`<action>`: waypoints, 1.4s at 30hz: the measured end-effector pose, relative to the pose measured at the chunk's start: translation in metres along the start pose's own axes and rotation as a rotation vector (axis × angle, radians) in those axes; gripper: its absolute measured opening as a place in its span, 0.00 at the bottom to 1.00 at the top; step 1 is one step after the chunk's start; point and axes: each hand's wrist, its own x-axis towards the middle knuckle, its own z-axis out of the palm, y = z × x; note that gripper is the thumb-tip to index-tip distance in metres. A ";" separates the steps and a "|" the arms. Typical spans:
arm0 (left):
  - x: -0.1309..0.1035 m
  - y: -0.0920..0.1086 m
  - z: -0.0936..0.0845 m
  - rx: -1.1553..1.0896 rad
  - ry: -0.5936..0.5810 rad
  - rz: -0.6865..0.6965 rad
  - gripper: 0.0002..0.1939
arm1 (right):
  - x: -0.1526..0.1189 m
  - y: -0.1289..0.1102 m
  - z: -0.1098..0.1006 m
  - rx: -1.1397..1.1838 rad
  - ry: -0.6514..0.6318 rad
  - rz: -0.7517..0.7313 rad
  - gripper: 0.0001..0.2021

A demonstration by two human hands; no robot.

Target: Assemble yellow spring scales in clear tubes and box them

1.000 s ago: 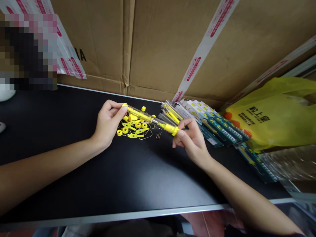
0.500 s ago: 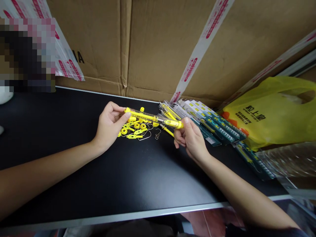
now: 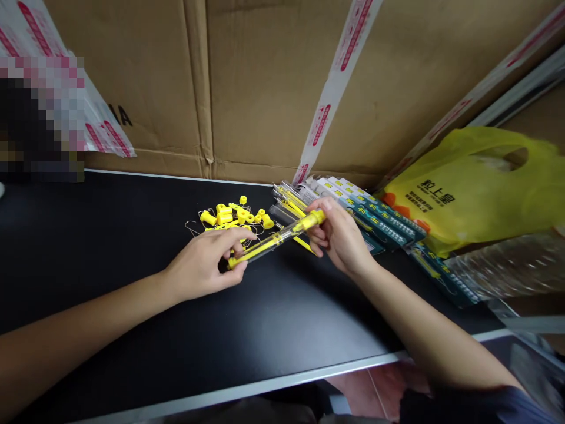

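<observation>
A clear tube with yellow parts inside, seemingly a tubular spring scale (image 3: pixel 279 238), hangs over the black table, its right end higher than its left. My left hand (image 3: pixel 205 262) is closed on the lower left end, thumb below and fingers around the back. Around the yellow cap at the upper right end, my right hand (image 3: pixel 342 241) is pinched shut. Just behind my left hand lies a pile of yellow plastic parts (image 3: pixel 225 218) with thin metal hooks among them. More clear tubes with yellow rods (image 3: pixel 291 200) lie beyond the tube, partly hidden by my right hand.
Printed green-and-white packages (image 3: pixel 375 206) lie stacked at the right. Beside them sit a yellow plastic bag (image 3: pixel 481 188) with orange things in it and clear ribbed plastic (image 3: pixel 512 268). Cardboard boxes (image 3: pixel 265 88) wall off the back of the black table (image 3: pixel 265 330).
The tube's left end has swung down and toward me, so it now slopes up to the right. My left hand has come lower with it; the view has shifted slightly.
</observation>
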 end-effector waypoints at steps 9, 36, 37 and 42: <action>-0.003 -0.002 0.008 0.291 -0.125 0.043 0.24 | -0.005 0.010 0.006 0.004 -0.285 0.164 0.08; -0.003 -0.001 0.009 0.221 -0.113 0.128 0.19 | -0.020 0.013 0.006 -0.623 -0.340 -0.446 0.13; -0.002 -0.001 0.009 0.215 -0.104 0.125 0.19 | -0.020 0.013 0.007 -0.577 -0.327 -0.414 0.11; 0.006 0.012 0.014 0.058 -0.040 0.053 0.20 | -0.021 0.004 0.012 -0.356 -0.257 -0.341 0.10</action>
